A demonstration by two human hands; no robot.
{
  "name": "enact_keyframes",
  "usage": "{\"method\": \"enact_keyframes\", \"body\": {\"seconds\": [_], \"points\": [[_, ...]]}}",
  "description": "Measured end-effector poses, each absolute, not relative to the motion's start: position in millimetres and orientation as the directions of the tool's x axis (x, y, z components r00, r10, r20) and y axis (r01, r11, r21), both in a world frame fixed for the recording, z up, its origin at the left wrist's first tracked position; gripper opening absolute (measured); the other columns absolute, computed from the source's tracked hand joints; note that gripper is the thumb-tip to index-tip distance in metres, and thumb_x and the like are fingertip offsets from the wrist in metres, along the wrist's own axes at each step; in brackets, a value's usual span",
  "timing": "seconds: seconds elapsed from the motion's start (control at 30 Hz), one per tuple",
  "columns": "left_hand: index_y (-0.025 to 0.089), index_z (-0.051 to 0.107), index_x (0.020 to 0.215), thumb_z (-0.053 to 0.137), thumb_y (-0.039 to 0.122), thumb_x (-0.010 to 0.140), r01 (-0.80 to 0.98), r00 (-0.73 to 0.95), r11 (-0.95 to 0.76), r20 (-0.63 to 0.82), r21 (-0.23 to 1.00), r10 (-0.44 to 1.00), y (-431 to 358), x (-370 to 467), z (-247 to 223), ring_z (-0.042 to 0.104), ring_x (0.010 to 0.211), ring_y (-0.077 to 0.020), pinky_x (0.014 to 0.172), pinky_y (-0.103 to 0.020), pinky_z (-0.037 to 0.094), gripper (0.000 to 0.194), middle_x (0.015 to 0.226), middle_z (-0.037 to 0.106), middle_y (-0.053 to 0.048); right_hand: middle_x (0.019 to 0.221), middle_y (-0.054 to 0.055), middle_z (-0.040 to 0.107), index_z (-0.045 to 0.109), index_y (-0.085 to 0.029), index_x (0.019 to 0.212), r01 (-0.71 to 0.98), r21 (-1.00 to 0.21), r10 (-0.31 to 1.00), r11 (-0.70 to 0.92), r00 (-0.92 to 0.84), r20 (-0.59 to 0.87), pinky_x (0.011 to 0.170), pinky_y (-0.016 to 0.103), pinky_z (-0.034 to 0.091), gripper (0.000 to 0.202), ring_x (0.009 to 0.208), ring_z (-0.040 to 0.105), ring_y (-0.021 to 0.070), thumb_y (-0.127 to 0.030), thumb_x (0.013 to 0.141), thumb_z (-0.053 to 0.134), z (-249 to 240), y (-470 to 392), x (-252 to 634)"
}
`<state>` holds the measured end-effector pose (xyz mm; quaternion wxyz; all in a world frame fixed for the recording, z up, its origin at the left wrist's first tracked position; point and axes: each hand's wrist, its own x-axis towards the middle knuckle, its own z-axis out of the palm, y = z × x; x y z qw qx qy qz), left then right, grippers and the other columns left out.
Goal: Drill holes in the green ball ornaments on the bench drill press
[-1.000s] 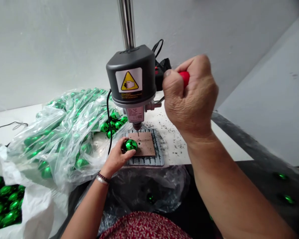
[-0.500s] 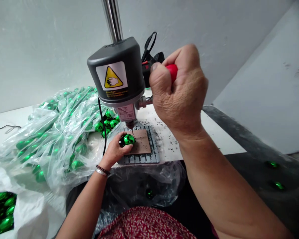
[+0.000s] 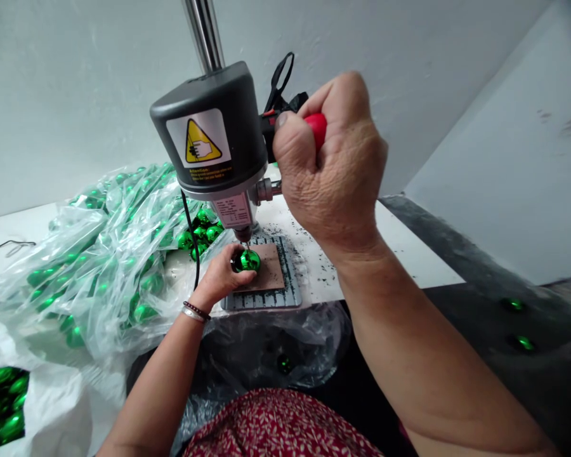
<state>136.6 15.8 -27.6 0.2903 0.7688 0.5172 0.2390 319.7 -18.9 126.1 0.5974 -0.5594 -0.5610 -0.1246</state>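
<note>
My left hand is closed around a shiny green bauble, fingers behind it and thumb in front. The bauble sits on a brown board that lies on the slotted metal base of a drill press. Directly above the bauble is the thin drill bit; its tip appears to meet the bauble's top, though I cannot tell how deep. My right hand is wrapped around the red knob of the press's lever, raised to the right of the motor housing.
Clear plastic bags of green baubles cover the table's left side. More baubles fill a white sack at lower left. Dark shavings are scattered over the white table. A plastic bag hangs below the front edge. Two baubles lie at right on the floor.
The bauble has shifted slightly right on the board with my left hand, under the bit. My right hand keeps its grip on the knob. The whole view has shifted a little.
</note>
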Motion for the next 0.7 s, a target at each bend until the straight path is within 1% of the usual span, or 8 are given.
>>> {"method": "enact_keyframes", "body": {"seconds": [0.07,0.13,0.3,0.43,0.5,0.6,0.7], "points": [[0.018,0.057,0.114,0.072,0.03,0.066,0.67,0.369,-0.297,0.042,0.68,0.928,15.3,139.8,-25.0,0.062,0.091,-0.0198,0.081,-0.031,0.051,0.051,0.105,0.067,-0.005,0.079,0.003,0.05,0.038,-0.021,0.079,0.773,-0.532,0.476,0.345,0.344,0.809,0.065,0.025,0.041,0.02,0.07,0.049,0.011,-0.038,0.089,0.037,125.9,-18.7,319.4],[0.018,0.057,0.118,0.073,0.03,0.067,0.667,0.369,-0.269,0.006,0.695,0.929,14.3,143.6,-23.4,0.062,0.09,-0.0198,0.082,-0.032,0.05,0.055,0.106,0.067,-0.005,0.079,0.003,0.05,0.038,-0.021,0.079,0.776,-0.533,0.476,0.336,0.348,0.807,0.066,0.025,0.04,0.019,0.071,0.048,0.0113,-0.038,0.089,0.038,125.7,-18.2,319.4],[0.016,0.057,0.127,0.075,0.03,0.066,0.633,0.337,-0.191,-0.044,0.75,0.941,12.0,148.6,-26.8,0.063,0.1,-0.0218,0.092,-0.033,0.048,0.065,0.111,0.069,-0.005,0.075,0.002,0.045,0.037,-0.021,0.08,0.777,-0.5,0.451,0.384,0.314,0.835,0.065,0.024,0.039,0.021,0.068,0.045,0.0098,-0.04,0.088,0.04,124.7,-16.3,322.6],[0.015,0.058,0.128,0.076,0.03,0.066,0.591,0.339,-0.199,-0.017,0.781,0.941,11.3,147.8,-33.2,0.063,0.106,-0.0239,0.097,-0.035,0.047,0.066,0.115,0.068,-0.007,0.072,0.0,0.042,0.037,-0.02,0.078,0.765,-0.483,0.438,0.426,0.293,0.85,0.066,0.023,0.039,0.02,0.064,0.041,0.0079,-0.038,0.086,0.042,123.5,-15.0,324.9],[0.015,0.058,0.128,0.077,0.028,0.066,0.588,0.343,-0.214,-0.001,0.78,0.939,10.8,147.7,-34.6,0.062,0.108,-0.0248,0.098,-0.036,0.046,0.066,0.117,0.068,-0.007,0.069,-0.002,0.04,0.038,-0.019,0.079,0.767,-0.471,0.419,0.435,0.291,0.86,0.063,0.022,0.037,0.02,0.061,0.039,0.0065,-0.037,0.087,0.041,122.5,-15.7,324.7],[0.015,0.059,0.127,0.077,0.027,0.066,0.597,0.346,-0.23,0.012,0.768,0.938,9.6,148.1,-34.0,0.061,0.11,-0.0253,0.1,-0.037,0.045,0.064,0.12,0.067,-0.008,0.068,-0.003,0.04,0.04,-0.017,0.079,0.797,-0.43,0.391,0.424,0.267,0.881,0.059,0.019,0.033,0.019,0.059,0.037,0.0038,-0.035,0.087,0.042,119.0,-19.6,323.1],[0.016,0.06,0.124,0.077,0.026,0.067,0.587,0.368,-0.263,0.037,0.765,0.929,8.8,147.8,-33.1,0.061,0.107,-0.0243,0.098,-0.036,0.045,0.06,0.118,0.068,-0.008,0.067,-0.004,0.041,0.044,-0.015,0.078,0.842,-0.362,0.337,0.4,0.232,0.912,0.057,0.016,0.03,0.017,0.058,0.037,0.0011,-0.029,0.088,0.043,111.0,-26.5,321.4]]}}
